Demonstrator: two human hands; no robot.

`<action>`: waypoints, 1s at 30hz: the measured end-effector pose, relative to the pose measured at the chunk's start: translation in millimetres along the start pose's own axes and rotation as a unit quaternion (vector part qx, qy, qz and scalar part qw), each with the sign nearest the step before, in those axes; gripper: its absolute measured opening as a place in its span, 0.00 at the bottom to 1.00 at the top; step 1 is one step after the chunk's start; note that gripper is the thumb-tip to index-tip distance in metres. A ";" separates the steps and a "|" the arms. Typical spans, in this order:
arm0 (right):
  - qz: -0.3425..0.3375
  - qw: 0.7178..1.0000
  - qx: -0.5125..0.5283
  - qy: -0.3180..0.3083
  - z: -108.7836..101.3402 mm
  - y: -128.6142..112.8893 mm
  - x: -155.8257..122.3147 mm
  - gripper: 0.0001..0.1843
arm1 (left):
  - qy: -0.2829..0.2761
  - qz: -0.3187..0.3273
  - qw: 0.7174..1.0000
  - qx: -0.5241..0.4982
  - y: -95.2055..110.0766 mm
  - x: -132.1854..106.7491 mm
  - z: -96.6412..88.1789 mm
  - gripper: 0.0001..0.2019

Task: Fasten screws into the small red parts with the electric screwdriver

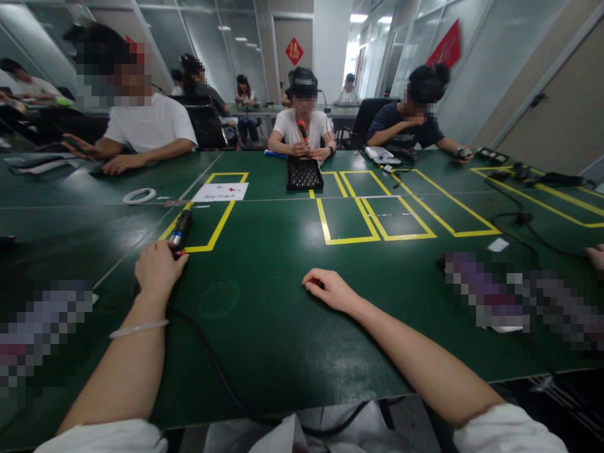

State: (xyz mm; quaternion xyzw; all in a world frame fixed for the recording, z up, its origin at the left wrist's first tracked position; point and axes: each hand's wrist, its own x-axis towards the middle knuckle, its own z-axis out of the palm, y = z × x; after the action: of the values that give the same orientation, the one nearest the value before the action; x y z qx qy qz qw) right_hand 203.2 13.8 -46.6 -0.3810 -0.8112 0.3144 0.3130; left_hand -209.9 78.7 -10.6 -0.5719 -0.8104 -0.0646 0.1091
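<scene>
Closest in, two bare forearms reach out from white sleeves over the green table (pixel 264 327), the left one wearing a thin pale bracelet (pixel 139 328). The left hand (pixel 158 267) lies knuckles up with the wrist straight, its fingers curled shut round the near end of a screwdriver (pixel 181 228). The tool lies low on the tabletop with its long axis running away from the person and leaning slightly right; the dark far end points at the corner of a yellow tape outline (pixel 214 229), and most of the body sticks out beyond the fingertips, a bit of red showing just at them. Which end carries the bit I cannot tell. A black cable (pixel 212 365) trails from under that wrist back to the table edge. The right hand (pixel 330 289) rests palm down, well apart from the tool — fingers bent and pressed together, tips on the table. Farther out lie a sheet of paper (pixel 220 192), a white ring (pixel 139 196) and a black tray (pixel 304 174) — behind it, a seated person (pixel 302 129) grips a red-handled tool.
</scene>
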 end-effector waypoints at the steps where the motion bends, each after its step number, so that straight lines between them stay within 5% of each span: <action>1: 0.000 1.000 0.000 0.000 0.0 0.0 -0.1 0.07 | -0.001 0.004 1.000 0.002 1.0 -1.0 -1.2 0.24; 5: -0.005 1.000 0.002 0.001 1.0 2.0 0.1 0.07 | 0.025 0.001 0.999 -0.020 8.5 -2.7 -6.6 0.21; 8: -0.002 1.000 0.007 0.002 2.6 3.3 0.6 0.07 | 0.030 0.051 0.981 -0.186 32.8 -9.3 -13.2 0.21; 12: 0.002 1.000 0.028 0.000 4.7 0.8 -0.1 0.06 | -0.156 0.172 0.846 -0.480 93.3 -43.2 -26.6 0.22; 16: 0.004 0.998 0.069 -0.002 6.5 -4.0 -1.5 0.11 | -0.296 0.304 0.759 -0.493 145.3 -93.7 -36.2 0.20; 20: -0.010 0.998 0.064 -0.015 8.8 -3.7 -1.2 0.15 | -0.326 0.358 0.734 -0.475 164.3 -122.2 -33.3 0.22; 30: -0.036 0.999 0.016 -0.023 9.1 -0.2 -1.6 0.08 | -0.340 0.376 0.720 -0.474 165.7 -128.7 -34.7 0.24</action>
State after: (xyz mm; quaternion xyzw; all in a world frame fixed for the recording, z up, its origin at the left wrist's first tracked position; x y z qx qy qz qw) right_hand 197.2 9.9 -52.4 -0.3389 -0.8263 0.3246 0.3114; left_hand -9.0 9.2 -12.7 -0.7905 -0.3745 -0.1954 -0.4436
